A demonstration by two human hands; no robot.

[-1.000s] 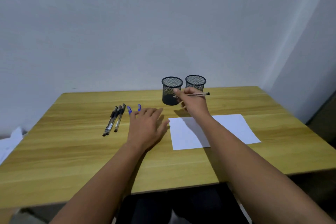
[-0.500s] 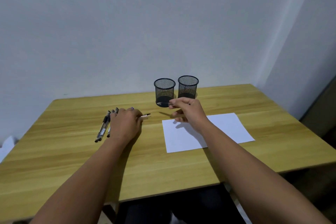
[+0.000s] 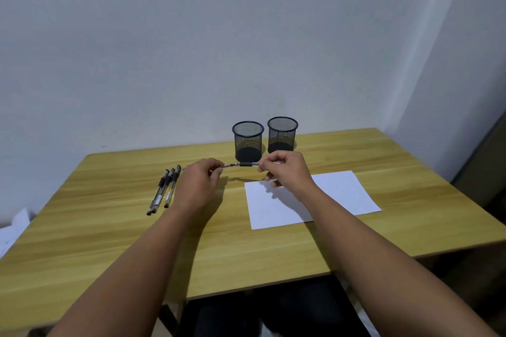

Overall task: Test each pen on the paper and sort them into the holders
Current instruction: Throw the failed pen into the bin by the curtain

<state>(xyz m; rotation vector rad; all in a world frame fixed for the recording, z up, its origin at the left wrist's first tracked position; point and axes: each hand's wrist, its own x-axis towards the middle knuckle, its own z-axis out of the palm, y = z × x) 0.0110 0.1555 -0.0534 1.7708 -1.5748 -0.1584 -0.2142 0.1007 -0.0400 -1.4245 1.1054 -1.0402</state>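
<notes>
- We find a slim clear-barrelled pen with a black grip [image 3: 244,164] held level above the wooden worktop [image 3: 109,227], spanning both hands.
- Left hand [image 3: 201,185] pinches its left end; right hand [image 3: 284,171] curls round its right end.
- Pen sits in front of two black mesh cylinder holders [image 3: 248,141], beyond the white paper sheet [image 3: 339,194].
- Three more dark pens [image 3: 164,190] lie left of the left hand.

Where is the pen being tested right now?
The pen is held level between both hands, above the table in front of the left mesh holder.
</notes>
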